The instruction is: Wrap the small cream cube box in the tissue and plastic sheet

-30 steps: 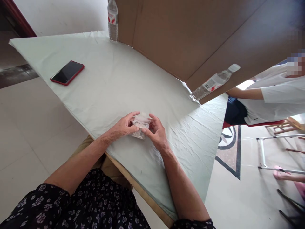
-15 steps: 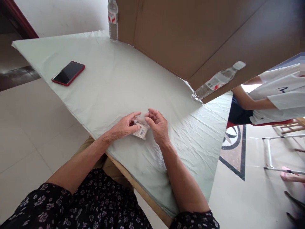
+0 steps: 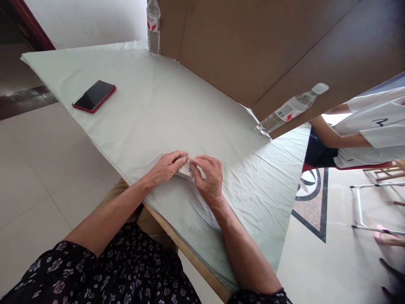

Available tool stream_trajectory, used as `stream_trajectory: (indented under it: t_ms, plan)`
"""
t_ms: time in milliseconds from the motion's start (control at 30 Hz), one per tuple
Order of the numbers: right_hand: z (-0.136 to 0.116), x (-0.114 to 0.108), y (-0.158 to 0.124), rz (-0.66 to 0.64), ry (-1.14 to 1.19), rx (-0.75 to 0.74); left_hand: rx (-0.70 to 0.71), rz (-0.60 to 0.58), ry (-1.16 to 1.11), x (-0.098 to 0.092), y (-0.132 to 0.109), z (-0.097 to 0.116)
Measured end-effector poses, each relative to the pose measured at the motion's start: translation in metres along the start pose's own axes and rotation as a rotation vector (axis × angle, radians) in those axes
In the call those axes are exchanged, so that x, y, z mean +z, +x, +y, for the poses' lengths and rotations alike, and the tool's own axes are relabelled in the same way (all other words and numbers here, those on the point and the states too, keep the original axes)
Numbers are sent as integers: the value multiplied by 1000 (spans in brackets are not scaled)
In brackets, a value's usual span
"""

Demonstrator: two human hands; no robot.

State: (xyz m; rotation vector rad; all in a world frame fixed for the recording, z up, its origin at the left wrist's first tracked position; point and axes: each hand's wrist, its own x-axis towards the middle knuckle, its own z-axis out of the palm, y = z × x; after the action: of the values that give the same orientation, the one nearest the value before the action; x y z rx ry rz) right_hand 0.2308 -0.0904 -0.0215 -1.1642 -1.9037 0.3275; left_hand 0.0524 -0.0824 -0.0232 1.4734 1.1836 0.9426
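Both of my hands meet near the front edge of a table covered in pale green cloth. Between them is a small clear packet with a printed label, low on the cloth. My left hand has its fingers curled onto the packet from the left. My right hand is closed over it from the right, fingertips pinched on its edge. Most of the packet is hidden under my fingers, and its contents cannot be made out.
A red-cased phone lies at the far left. A tall cardboard screen stands along the back, with one water bottle upright at its left end and another leaning at its right. A seated person in white is beyond.
My right hand lifted off the packet half a second ago, then came down and closed on it again. The packet now lies lower and more covered. The view shifted slightly.
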Motion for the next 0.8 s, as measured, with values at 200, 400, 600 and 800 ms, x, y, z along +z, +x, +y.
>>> stream_trajectory:
  t_ms: [200,400,600,800]
  plan:
    - [1,-9,-12,-124,44,-79,21,38,58,4,-1,0]
    - [21,-20,-7,-183,159,110,9,48,-3,8,-1,-5]
    - [29,-4,-6,-279,85,45,21,102,-48,9,-1,-7]
    - [34,-3,-1,-246,111,89,18,229,-102,4,0,-11]
